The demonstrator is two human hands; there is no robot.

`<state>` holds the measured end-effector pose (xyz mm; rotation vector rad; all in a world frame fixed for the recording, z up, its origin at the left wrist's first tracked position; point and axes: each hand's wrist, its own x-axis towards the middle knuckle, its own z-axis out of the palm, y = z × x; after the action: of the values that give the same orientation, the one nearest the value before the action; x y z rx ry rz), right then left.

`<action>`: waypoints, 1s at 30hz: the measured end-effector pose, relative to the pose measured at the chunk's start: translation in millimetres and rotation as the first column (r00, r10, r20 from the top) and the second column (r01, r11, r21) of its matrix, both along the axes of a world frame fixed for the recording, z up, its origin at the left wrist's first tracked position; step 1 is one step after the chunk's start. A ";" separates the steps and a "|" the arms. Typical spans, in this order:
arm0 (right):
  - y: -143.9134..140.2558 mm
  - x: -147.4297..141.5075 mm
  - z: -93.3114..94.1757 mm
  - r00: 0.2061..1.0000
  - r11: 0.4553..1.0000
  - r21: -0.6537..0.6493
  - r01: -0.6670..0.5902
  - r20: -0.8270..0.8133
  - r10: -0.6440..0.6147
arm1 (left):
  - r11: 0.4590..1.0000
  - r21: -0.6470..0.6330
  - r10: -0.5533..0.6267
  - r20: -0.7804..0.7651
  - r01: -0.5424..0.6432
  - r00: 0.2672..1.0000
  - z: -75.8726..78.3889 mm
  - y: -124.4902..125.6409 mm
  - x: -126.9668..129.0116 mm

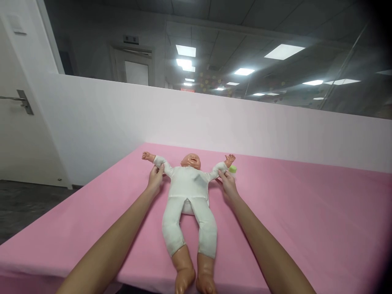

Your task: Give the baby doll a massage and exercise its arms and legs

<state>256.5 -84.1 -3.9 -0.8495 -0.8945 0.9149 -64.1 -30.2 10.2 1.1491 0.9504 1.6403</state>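
Observation:
A baby doll [188, 183] with a white cloth body lies on its back, its head at the far side and its bare feet towards me. Both its arms are spread out to the sides and raised. My left hand [156, 179] is closed on the doll's arm at the left, with the thumb on top near the elbow. On the other side, my right hand [227, 182] pinches the doll's other arm between thumb and fingers. Just beyond that arm lies a small light-green object [232, 168], partly hidden, whose kind I cannot make out.
A pink cloth [290, 216] covers the table under the doll. Behind it runs a low white wall [260, 126] with glass above. At the left stands a door [24, 134] with a metal handle, and dark floor shows below.

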 end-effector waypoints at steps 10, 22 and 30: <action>3.9 -1.4 -16.4 1.000 0.991 -0.129 0.013 0.013 -0.012 | 0.989 -0.135 -0.049 0.030 0.053 0.998 -10.4 8.8 -5.7; 2.7 -8.8 -22.3 0.984 0.997 0.002 0.083 0.156 -0.083 | 0.997 -0.045 -0.070 -0.258 0.060 0.964 -12.8 -4.9 -7.2; 7.6 -3.2 -29.3 0.990 0.999 -0.013 0.043 0.134 -0.041 | 0.985 0.019 0.153 -0.582 -0.174 0.799 5.2 -17.6 -22.0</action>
<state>253.4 -76.6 -33.2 -0.9488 -0.9828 0.8367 -86.1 -47.7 15.4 1.6310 1.4966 1.4053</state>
